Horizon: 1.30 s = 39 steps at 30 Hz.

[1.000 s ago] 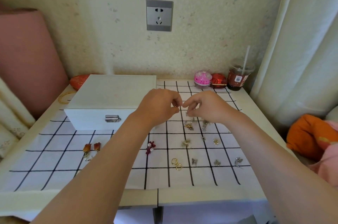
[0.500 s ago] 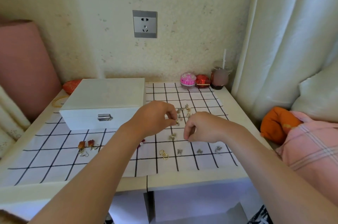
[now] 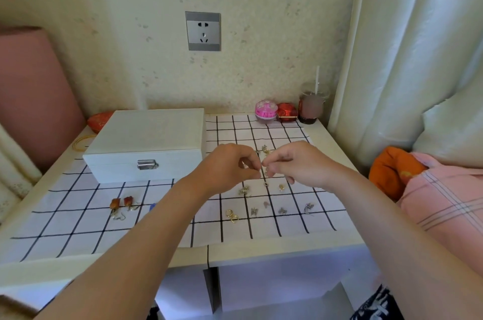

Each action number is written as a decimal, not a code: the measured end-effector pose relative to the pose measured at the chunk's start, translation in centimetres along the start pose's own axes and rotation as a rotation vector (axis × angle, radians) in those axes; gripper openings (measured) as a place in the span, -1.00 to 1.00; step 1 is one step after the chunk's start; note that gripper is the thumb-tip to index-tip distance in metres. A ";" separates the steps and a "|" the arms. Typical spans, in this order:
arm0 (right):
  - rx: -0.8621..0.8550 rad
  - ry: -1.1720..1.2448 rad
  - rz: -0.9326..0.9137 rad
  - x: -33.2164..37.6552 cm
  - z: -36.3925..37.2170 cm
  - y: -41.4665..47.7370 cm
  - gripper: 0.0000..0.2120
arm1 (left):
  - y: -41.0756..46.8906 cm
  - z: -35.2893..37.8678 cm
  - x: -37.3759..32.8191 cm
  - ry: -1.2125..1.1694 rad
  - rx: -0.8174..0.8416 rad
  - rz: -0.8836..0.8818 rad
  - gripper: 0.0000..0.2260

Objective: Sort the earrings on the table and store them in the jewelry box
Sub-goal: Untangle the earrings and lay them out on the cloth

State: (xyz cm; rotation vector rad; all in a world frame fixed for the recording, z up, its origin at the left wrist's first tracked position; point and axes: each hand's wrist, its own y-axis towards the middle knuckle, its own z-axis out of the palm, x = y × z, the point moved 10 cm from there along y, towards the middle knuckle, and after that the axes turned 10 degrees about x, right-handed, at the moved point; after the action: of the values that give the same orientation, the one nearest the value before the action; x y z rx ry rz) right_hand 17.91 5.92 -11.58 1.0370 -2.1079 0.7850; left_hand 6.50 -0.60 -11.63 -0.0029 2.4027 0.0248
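A white jewelry box point(image 3: 146, 141) with a metal clasp stands closed at the back left of the checked cloth point(image 3: 65, 217). Several small earrings lie on the cloth: a red rose pair point(image 3: 121, 203), gold hoops point(image 3: 232, 215), and silver and gold studs point(image 3: 282, 211). Above the middle of the cloth, my left hand point(image 3: 230, 166) and my right hand point(image 3: 295, 162) meet fingertip to fingertip. Both pinch one tiny earring between them; it is too small to make out.
At the back right stand a pink round case point(image 3: 266, 111), a red box point(image 3: 287, 111) and a drink cup with a straw point(image 3: 311, 104). A gold bangle point(image 3: 82, 142) and red pouch point(image 3: 99, 121) lie left of the box. A curtain and bedding flank the right edge.
My right hand rose from the cloth and met my left hand again at the fingertips. The view shifted back toward the left.
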 end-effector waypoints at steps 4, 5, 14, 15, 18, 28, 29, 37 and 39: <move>0.005 0.261 0.111 -1.2 0.4 -0.3 -0.76 | -0.4 -0.4 -1.5 0.055 -0.110 0.051 -0.80; -0.006 0.287 0.123 -1.3 0.4 -0.5 -0.78 | -0.6 -0.7 -1.8 0.090 -0.151 0.054 -0.78; -0.060 0.264 0.156 -2.3 1.1 -2.4 -0.93 | -1.4 1.1 -4.3 0.357 -0.103 0.076 -0.67; -0.060 0.203 0.151 -2.4 1.0 -2.6 -0.93 | -1.4 1.7 -4.1 0.352 -0.050 0.066 -0.68; -0.007 -0.009 0.159 -3.1 1.1 -2.7 -0.92 | -1.2 3.4 -2.9 0.395 0.096 0.029 -0.80; 0.152 -0.278 0.141 -4.9 1.6 -2.2 -0.88 | -0.3 5.4 -3.3 0.579 0.166 0.014 -0.84; 0.163 -0.264 0.139 -4.9 1.5 -2.1 -0.84 | -0.2 5.5 -3.2 0.583 0.173 0.001 -0.84; 0.222 -0.274 0.158 -5.3 1.0 -2.3 -0.65 | 0.8 6.2 -3.4 0.647 0.193 -0.012 -0.88; 0.237 -0.324 0.148 -4.6 1.7 -2.3 -0.69 | 1.1 6.3 -3.2 0.631 0.208 -0.020 -0.87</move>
State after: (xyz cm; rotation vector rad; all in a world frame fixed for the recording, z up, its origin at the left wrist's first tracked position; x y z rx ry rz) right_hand 21.47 5.55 -15.60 1.2094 -2.4310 1.0157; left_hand 13.08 0.56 -14.14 0.0721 3.0229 -0.2738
